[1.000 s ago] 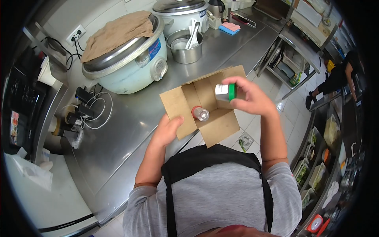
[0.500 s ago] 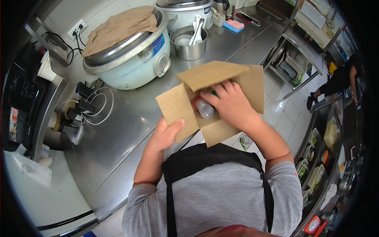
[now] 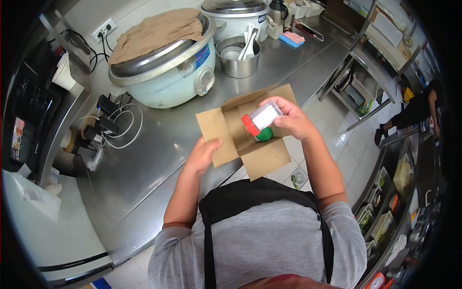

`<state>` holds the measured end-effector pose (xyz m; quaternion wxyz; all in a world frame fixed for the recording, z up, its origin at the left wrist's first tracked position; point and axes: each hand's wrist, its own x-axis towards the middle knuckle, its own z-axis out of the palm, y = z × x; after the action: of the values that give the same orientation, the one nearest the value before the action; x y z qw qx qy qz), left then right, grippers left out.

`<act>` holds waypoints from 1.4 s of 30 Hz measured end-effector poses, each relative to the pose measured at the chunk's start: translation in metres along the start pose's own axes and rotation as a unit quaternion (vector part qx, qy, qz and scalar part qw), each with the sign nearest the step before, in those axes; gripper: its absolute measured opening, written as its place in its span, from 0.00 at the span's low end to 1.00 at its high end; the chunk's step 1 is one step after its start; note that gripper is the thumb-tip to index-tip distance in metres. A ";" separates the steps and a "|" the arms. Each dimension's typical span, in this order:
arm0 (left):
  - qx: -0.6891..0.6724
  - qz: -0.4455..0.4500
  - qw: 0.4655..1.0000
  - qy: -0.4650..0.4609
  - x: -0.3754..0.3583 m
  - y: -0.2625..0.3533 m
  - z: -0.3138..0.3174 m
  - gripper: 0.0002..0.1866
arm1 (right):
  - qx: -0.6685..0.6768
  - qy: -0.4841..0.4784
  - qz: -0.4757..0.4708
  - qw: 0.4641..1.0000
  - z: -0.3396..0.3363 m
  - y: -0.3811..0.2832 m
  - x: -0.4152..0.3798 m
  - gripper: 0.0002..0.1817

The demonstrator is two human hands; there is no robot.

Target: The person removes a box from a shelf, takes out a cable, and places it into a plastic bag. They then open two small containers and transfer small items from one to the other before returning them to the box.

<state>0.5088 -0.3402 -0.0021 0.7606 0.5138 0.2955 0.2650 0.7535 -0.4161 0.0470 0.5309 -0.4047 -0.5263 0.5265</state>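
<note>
A person's right hand (image 3: 292,121) gripped a red-lidded jar (image 3: 264,117) by its clear, white-labelled body over the open mouth of a cardboard box (image 3: 265,161), the lid tipped down toward the left. A green-lidded container (image 3: 263,135) sat inside, just below it. The left hand (image 3: 204,152) pinched the box's left flap, thumb on top, fingers hidden beneath.

The flaps splayed outward around the opening, and the box overlapped the front edge of a stainless-steel counter (image 3: 137,178); whether it rested there could not be told. To the left, a broad stretch of steel reached from the left forearm to black power adapters (image 3: 107,104). Tiled floor (image 3: 337,126) with a drain (image 3: 300,178) lay below the right forearm.

Behind the box, a steel pot (image 3: 239,68) holding white utensils (image 3: 250,44) and a rice cooker (image 3: 161,91) topped with a brown cloth (image 3: 159,33) limited room toward the wall. A co-worker (image 3: 417,110) in dark clothing stood well apart at far right, beyond trays of vegetables (image 3: 382,226).
</note>
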 end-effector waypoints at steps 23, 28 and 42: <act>0.541 0.331 0.753 0.175 0.004 0.026 -0.007 0.44 | 0.510 -0.084 0.096 0.851 0.032 0.039 0.003 0.26; 0.341 0.338 0.877 -0.029 0.010 0.029 0.034 0.34 | 0.266 -0.095 0.240 0.929 0.060 0.043 0.013 0.29; 0.509 0.210 0.830 0.090 0.015 0.029 0.046 0.19 | -0.490 0.102 0.043 0.864 0.066 -0.001 0.026 0.26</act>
<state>0.5497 -0.3490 0.0361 0.2879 0.8516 0.3407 0.2752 0.6860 -0.3985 0.0593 0.2917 -0.6869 -0.6412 0.1786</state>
